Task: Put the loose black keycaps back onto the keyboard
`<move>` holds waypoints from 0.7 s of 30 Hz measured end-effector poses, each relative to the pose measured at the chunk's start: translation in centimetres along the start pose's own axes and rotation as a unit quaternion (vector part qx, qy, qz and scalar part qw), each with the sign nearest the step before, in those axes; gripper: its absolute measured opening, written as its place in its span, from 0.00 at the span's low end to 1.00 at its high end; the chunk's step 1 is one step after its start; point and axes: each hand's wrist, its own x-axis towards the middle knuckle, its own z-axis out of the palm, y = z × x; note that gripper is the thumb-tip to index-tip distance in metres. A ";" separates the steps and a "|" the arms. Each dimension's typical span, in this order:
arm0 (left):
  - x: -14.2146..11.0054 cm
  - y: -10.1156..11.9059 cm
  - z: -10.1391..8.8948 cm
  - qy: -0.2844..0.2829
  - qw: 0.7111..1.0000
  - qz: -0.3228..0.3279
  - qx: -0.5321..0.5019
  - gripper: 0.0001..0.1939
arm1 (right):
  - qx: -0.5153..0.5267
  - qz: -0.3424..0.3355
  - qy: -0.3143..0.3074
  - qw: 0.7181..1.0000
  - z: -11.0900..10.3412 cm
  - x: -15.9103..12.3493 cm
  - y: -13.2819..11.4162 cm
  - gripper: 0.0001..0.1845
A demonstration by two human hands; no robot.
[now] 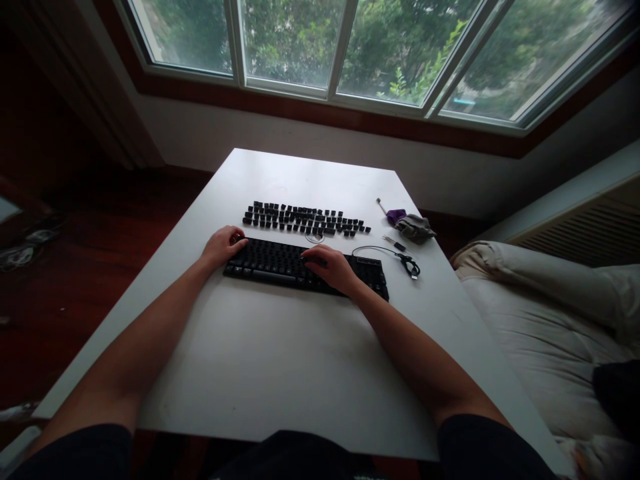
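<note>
A black keyboard (280, 263) lies on the white table (280, 373), roughly at its middle. My left hand (223, 245) rests at the keyboard's left end, fingers curled over its corner. My right hand (333, 267) lies on top of the keyboard's right half, fingers bent onto the keys. Just behind the keyboard, several loose black keycaps (305, 219) are set out in rows. I cannot make out anything pinched in either hand.
A black cable (400, 259) curls at the keyboard's right end. Farther back lie a purple-handled brush (393, 213), a grey cloth (416, 228) and a small metal tool (395, 243). A bed with pale bedding (550, 320) flanks the table's right side. Windows run behind.
</note>
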 end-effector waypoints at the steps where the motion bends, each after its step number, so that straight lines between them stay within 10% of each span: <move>1: 0.0 0.0 0.0 0.000 1.000 0.002 0.000 0.16 | 0.004 -0.002 0.005 1.000 0.1 0.0 0.0 0.11; 21: 0.0 -0.1 0.0 0.005 1.000 0.004 -0.003 0.15 | -0.093 -0.008 -0.005 0.996 2.8 -0.9 -0.7 0.06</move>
